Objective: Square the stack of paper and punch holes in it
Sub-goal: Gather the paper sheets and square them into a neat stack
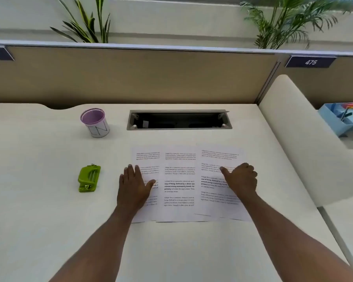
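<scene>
Printed white sheets [179,184] lie fanned out side by side on the white desk [49,210], overlapping at their edges. My left hand [135,186] rests flat on the leftmost sheet with fingers spread. My right hand [240,180] sits on the rightmost sheet, fingers curled at its right edge and thumb pointing left across the page. A green hole punch [89,178] lies on the desk to the left of the sheets, a short way from my left hand. Neither hand touches it.
A purple-rimmed cup [95,123] stands at the back left. A cable slot [179,120] opens in the desk behind the sheets. A tan partition [130,76] closes the back, a white divider [306,143] the right. A blue tray [342,119] sits beyond it.
</scene>
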